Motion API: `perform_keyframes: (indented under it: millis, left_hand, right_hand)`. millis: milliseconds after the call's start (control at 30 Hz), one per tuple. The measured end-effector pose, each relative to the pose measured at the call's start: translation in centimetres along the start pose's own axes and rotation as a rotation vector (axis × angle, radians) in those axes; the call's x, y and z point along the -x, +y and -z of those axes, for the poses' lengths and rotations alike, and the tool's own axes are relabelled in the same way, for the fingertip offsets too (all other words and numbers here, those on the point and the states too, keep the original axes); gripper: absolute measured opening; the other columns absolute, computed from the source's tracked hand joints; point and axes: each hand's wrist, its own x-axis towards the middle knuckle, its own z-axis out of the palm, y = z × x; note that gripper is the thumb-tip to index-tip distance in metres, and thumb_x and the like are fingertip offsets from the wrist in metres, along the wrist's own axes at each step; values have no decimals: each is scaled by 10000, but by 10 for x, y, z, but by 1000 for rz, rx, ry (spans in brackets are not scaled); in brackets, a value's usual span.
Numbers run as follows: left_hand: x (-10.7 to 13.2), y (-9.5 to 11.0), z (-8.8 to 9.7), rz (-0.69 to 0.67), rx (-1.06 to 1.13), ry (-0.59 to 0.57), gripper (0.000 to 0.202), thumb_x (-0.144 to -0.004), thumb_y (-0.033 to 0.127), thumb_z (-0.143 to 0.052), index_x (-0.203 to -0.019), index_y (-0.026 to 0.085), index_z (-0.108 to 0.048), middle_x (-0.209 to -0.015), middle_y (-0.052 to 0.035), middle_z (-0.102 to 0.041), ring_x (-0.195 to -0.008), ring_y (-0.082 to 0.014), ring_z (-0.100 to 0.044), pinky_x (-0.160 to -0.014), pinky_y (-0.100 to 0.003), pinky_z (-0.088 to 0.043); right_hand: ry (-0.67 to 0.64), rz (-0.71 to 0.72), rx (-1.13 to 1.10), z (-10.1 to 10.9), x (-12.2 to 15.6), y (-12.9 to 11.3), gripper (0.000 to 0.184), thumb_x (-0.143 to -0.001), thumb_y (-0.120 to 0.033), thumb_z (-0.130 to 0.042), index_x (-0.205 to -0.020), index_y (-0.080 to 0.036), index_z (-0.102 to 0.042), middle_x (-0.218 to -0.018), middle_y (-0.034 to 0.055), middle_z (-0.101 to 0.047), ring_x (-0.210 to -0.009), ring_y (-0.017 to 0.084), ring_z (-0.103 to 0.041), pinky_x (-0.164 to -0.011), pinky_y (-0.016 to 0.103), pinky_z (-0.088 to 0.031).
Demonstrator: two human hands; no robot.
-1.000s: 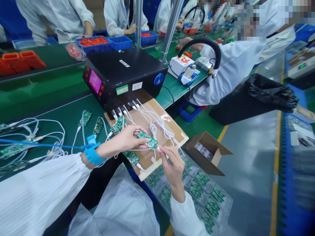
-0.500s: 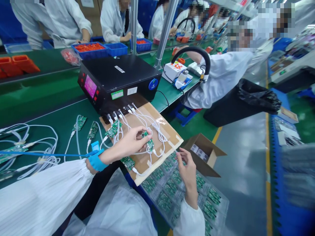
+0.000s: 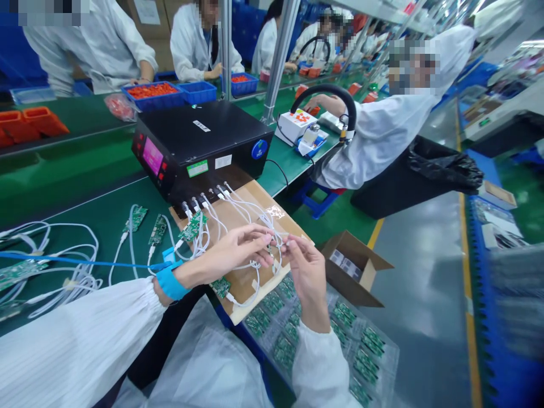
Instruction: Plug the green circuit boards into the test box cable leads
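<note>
Over the cardboard-topped panel (image 3: 264, 196), my left hand (image 3: 249, 245) is closed on a small green circuit board (image 3: 270, 249), mostly hidden by the fingers. Facing it, my right hand (image 3: 306, 262) pinches a white cable plug (image 3: 287, 242) between thumb and forefinger, close to the board; whether they touch is unclear. White cables (image 3: 238, 209) run from the black test box (image 3: 204, 136) across the panel. Another wired circuit board (image 3: 193, 226) lies near the box, and one more (image 3: 221, 287) at the panel's near edge. A blue strap circles my left wrist.
Beneath the panel's right edge sits a clear tray (image 3: 393, 357) of circuit boards. An open cardboard box (image 3: 378, 272) stands beyond it. Coiled cables (image 3: 80, 277) with boards lie left. A co-worker's sleeve (image 3: 382, 124) is at the bench, near a black bin (image 3: 391, 187).
My right hand has moved up and left to meet the left hand and now pinches a cable plug. The board in my left hand has turned and is mostly hidden.
</note>
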Motion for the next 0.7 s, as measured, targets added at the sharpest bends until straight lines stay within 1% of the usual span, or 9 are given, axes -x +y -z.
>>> perform_keyframes:
  millis: [100,200,300,400,600,700]
  left_hand:
    - [0,-6,-2,8,-13,24,438,-896,480,-779,-1155,148,-661,-1015,-87,-716,-837,-172,-740,-835,-330,-585]
    - [0,-11,-1,2,-2,36,387,-900,460,-779,-1106,151,-672,-1021,-66,-700,-821,-156,-742,-828,-311,-593]
    - [-1,-13,1,-7,47,29,360,-894,450,-788,-1062,154,-671,-974,-42,-692,-813,-146,-738,-838,-305,-597]
    - [-2,-14,2,2,80,30,372,-877,452,-805,-1057,155,-672,-901,-25,-684,-806,-148,-735,-843,-307,-598]
    - [-3,-17,3,-3,87,33,445,-864,506,-802,-1110,151,-694,-895,-49,-707,-779,-150,-732,-835,-312,-599]
    - [-3,-19,3,-8,97,38,448,-865,496,-805,-1114,144,-685,-875,-47,-709,-771,-148,-733,-828,-304,-600]
  right_hand:
    - [23,-5,-27,-21,3,4,296,-708,-431,-920,-891,-229,-805,-805,13,-772,-677,131,-661,-690,297,-562]
    - [64,18,-28,-31,8,6,302,-724,-440,-910,-905,-225,-800,-858,24,-787,-702,136,-681,-706,299,-571]
    - [64,36,25,-32,12,7,297,-736,-432,-904,-911,-217,-797,-872,33,-790,-735,150,-699,-739,312,-580]
    - [54,48,68,-31,14,8,287,-762,-428,-888,-932,-216,-796,-905,44,-793,-772,162,-708,-770,325,-586]
    - [53,72,108,-31,15,9,255,-820,-425,-846,-956,-218,-788,-907,47,-791,-754,161,-703,-740,317,-581]
    - [56,93,147,-32,16,9,257,-826,-428,-840,-950,-211,-780,-903,49,-788,-766,165,-708,-745,318,-584]
